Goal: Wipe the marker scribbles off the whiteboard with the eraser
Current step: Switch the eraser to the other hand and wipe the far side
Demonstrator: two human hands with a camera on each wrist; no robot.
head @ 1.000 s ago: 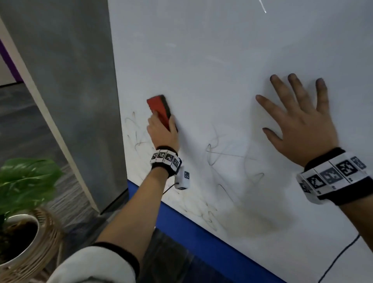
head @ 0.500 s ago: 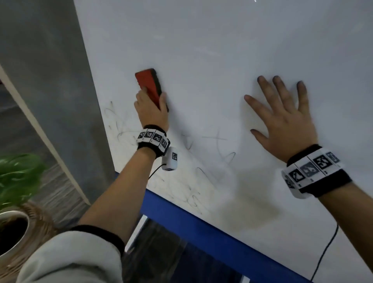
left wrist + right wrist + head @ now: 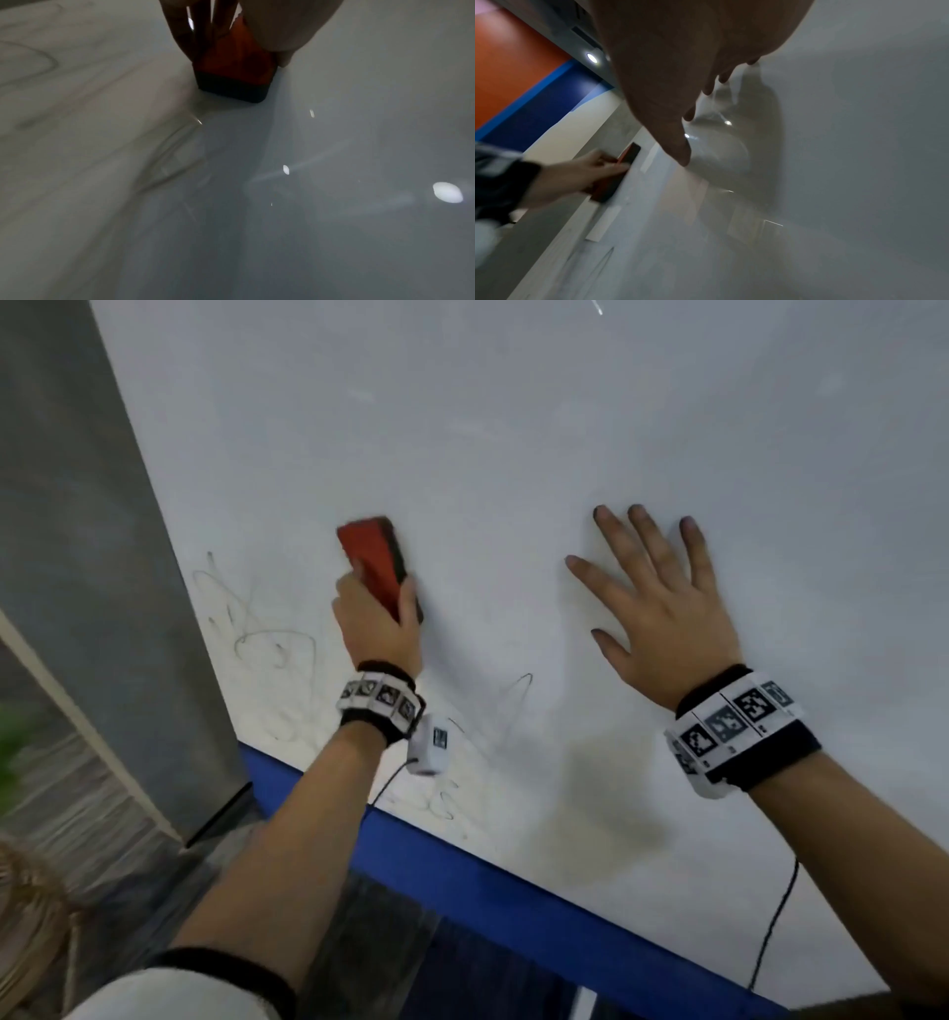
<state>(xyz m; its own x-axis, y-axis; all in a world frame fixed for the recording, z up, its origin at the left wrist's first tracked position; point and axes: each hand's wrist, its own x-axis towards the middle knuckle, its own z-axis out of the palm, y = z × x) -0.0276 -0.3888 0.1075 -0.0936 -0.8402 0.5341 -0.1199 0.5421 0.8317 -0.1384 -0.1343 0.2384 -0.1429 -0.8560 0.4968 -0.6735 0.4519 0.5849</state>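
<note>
**Eraser pressed to the board, scribbles left below**

The left hand (image 3: 377, 618) grips the eraser (image 3: 377, 562), fingers curled along one long side and thumb along the other, so the red back sits in the palm and the dark felt face lies flat against the whiteboard (image 3: 513, 428). That hold probably lets the person push the felt into the surface while sliding it. The left wrist view shows the felt edge meeting the board with no gap.

The right hand (image 3: 662, 608) is spread wide and holds nothing; its palm and straight fingers lie flat on the board, well apart from the eraser. It likely serves as a brace, steadying the body, and perhaps the panel, against the wiping push.

The eraser sits above the remaining marks. Thin scribbles (image 3: 257, 629) loop to its lower left near the board's edge, more lie close to the blue frame (image 3: 462, 870) by the left wrist, and one faint curl sits between the two wrists. Around that curl the surface looks greyish and smeared, though it may be only shadow; the view is too soft to tell. The task seems partly done, with the lower band needing further passes.

A grey wall (image 3: 77, 531) borders the board on the left.
</note>
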